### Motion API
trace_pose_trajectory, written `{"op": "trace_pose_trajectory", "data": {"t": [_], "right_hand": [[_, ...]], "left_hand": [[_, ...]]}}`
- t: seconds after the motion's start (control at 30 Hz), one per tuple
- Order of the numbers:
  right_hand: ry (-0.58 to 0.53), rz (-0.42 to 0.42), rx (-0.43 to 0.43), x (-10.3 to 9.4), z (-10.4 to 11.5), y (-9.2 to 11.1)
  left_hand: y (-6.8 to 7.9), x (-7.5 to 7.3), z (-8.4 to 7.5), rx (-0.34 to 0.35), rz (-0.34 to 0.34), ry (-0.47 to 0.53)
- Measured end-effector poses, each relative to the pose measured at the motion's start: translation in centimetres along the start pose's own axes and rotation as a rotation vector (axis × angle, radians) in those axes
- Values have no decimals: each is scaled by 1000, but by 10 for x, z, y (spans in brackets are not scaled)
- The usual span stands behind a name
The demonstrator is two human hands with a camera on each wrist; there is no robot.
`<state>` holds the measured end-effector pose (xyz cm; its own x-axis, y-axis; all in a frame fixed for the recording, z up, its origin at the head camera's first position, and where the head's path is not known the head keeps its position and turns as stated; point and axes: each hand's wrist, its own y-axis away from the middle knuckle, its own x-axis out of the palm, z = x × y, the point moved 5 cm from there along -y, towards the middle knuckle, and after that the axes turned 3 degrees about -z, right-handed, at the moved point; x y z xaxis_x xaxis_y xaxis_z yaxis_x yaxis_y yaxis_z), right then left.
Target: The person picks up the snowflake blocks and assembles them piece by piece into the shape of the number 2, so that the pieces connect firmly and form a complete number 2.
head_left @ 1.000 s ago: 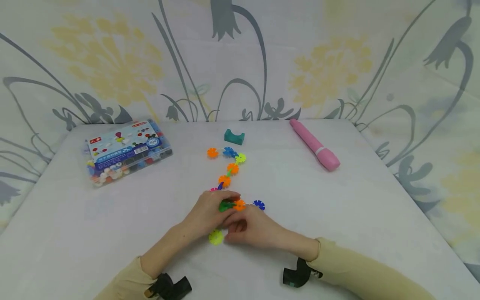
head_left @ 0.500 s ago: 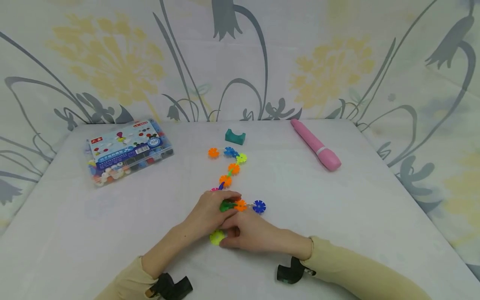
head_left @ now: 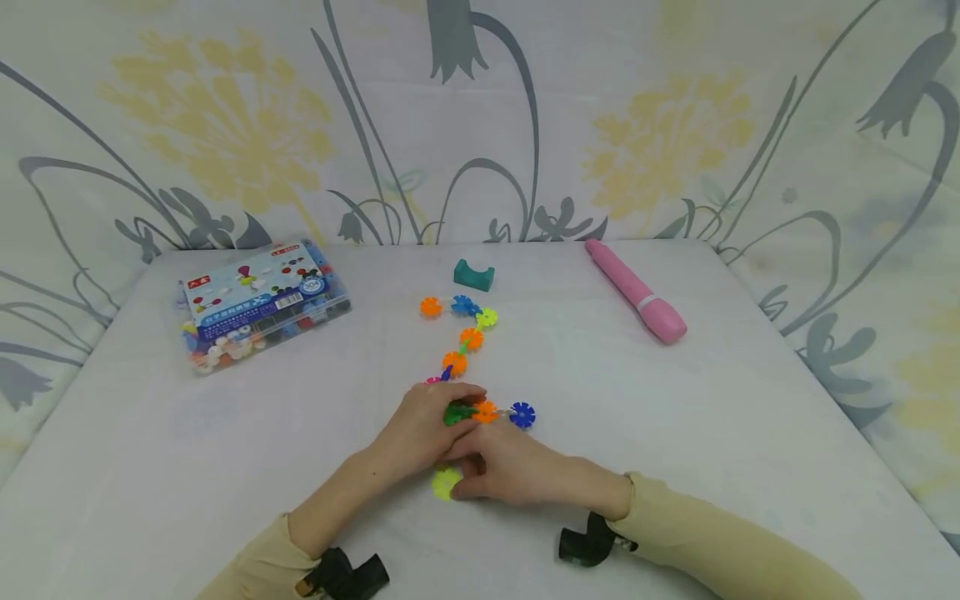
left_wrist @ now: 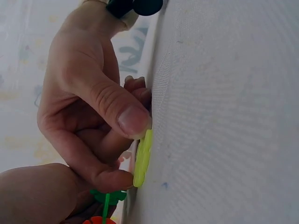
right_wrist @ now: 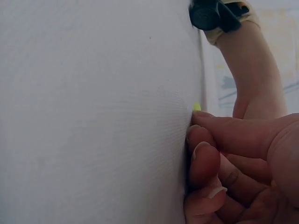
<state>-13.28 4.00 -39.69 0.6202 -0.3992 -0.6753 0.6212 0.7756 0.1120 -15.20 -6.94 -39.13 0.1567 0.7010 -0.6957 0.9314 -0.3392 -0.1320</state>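
In the head view my left hand (head_left: 418,427) holds a green snowflake disc (head_left: 454,414) of a linked chain, its fingers curled over the chain. An orange disc (head_left: 485,412) and a dark blue disc (head_left: 522,415) link on to the right. My right hand (head_left: 517,465), just below, pinches a yellow snowflake disc (head_left: 446,483) by its edge. The left wrist view shows this yellow disc (left_wrist: 142,161) tilted up at the tablecloth between thumb and forefinger. More orange, yellow and blue discs (head_left: 471,338) run away from my left hand. Part of the chain is hidden under the hands.
A clear box (head_left: 262,307) of colourful building parts lies at the back left. A teal curved block (head_left: 474,275) stands behind the chain. To the right lies a pink club-shaped object (head_left: 636,292). A patterned cloth hangs beyond the table's far edge.
My right hand has shifted left and taken hold of the yellow disc, which then moved slightly right and nearer. The dark blue disc shows more fully. The left hand keeps its hold.
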Motion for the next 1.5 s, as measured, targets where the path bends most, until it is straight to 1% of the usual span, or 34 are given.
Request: {"op": "trace_pose_trajectory", "data": {"t": [0.1, 0.2, 0.27, 0.37, 0.47, 0.53, 0.6, 0.7, 0.77, 0.87, 0.97, 1.07, 1.13, 1.3, 1.5], "right_hand": [[3, 33, 20, -2, -1, 3], [18, 38, 40, -6, -4, 7], [4, 38, 49, -10, -7, 10], [-20, 36, 40, -16, -14, 16], [-14, 30, -12, -29, -21, 23], [6, 1, -38, -42, -28, 28], [10, -50, -39, -58, -36, 34], [-18, -132, 19, -80, -52, 41], [-31, -172, 62, -91, -62, 43], [-13, -192, 98, -101, -73, 46], [31, -169, 87, -105, -77, 49], [59, -129, 65, -105, -79, 49], [62, -111, 54, -103, -80, 50], [54, -83, 59, -100, -81, 51], [59, -61, 19, -98, -78, 49]], "left_hand": [[0, 1, 0, -11, 2, 5], [-1, 2, 0, -12, 7, 1], [-1, 2, 0, -8, 12, -3], [-1, 2, 1, -9, 15, 1], [-1, 2, 2, -14, 21, 6], [-1, 2, 2, -20, 30, 12], [-2, 3, 2, -28, 42, 25], [-2, 3, 2, -39, 53, 37], [-1, 2, 2, -52, 52, 39], [0, 2, 2, -61, 49, 34], [0, 2, 2, -68, 47, 37], [1, 2, 2, -68, 43, 34], [1, 2, 2, -69, 40, 32], [1, 2, 2, -60, 42, 37], [1, 2, 2, -55, 44, 41]]}}
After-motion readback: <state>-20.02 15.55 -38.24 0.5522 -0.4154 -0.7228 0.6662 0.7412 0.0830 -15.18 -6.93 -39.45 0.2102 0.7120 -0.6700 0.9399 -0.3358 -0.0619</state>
